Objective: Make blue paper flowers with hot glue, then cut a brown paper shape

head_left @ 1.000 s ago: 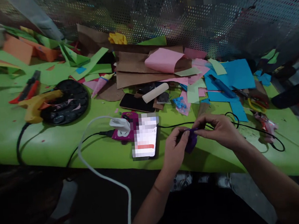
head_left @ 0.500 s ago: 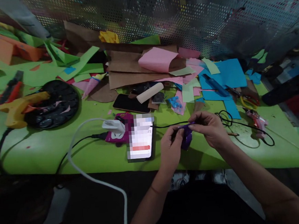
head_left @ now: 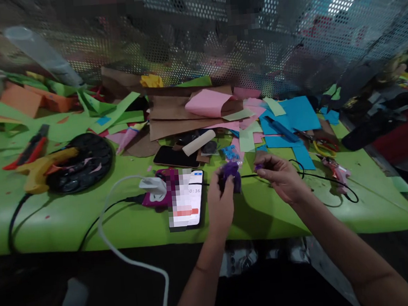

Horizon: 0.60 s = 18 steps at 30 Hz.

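Half a second earlier both hands had met on the purple piece (head_left: 232, 176); now they stood apart, with a gap of green table (head_left: 371, 210) between them. The left hand (head_left: 221, 201) had the piece to itself, thumb and fingers closed on it — right of the lit phone (head_left: 191, 215) and just on the near side of the blue bits (head_left: 230, 153). The right hand (head_left: 283, 177) had its thumb and forefinger pinched together on a small purple scrap (head_left: 259, 166), near the black cable (head_left: 250, 175). The phone's digits ended in 36 — against 35 before. Farther right, the pink tool (head_left: 338, 175) lay as it had.
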### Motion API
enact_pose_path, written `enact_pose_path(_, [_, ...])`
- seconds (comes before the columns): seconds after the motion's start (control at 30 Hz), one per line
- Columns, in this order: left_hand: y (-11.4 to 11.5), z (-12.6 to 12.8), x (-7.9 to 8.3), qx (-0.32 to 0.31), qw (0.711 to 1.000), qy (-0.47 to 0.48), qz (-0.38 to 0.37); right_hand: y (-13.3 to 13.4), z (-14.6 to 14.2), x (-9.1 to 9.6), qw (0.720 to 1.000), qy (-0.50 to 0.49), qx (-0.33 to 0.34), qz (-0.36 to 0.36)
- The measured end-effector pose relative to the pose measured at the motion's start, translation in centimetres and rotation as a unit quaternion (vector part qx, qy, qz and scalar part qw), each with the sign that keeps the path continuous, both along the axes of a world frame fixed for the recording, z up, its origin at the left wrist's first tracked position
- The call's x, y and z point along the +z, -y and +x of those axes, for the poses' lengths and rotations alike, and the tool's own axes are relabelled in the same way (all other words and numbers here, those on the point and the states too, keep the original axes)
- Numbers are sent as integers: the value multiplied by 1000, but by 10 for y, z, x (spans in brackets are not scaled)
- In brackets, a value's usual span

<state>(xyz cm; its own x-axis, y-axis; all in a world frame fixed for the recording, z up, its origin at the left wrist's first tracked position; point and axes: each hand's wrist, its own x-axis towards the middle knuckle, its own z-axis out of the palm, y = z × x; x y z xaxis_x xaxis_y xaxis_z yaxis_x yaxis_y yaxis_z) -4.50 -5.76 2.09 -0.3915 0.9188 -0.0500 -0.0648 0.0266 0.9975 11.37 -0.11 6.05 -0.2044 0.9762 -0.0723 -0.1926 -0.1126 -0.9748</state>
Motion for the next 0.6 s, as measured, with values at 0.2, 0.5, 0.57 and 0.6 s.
enact_pose_path(0.2, [-21, -7, -10, 3, 990, -141, 16, -7, 11, -3, 1000, 5, 0, 22])
enact_pose_path(0.5, [-22, -8, -19, -27, 927, -373, -15, -12, 23, -4, 998, 28, 9, 49])
enact_pose_path(0.57, [-25, -9, -19, -37, 918, -395, -1, -12, 26, -4, 998, 30, 17, 51])
enact_pose_path(0.6, [-27, -9, -19, -36, 915, -401, 6, -12, 27, -4, 998, 30, 25, 52])
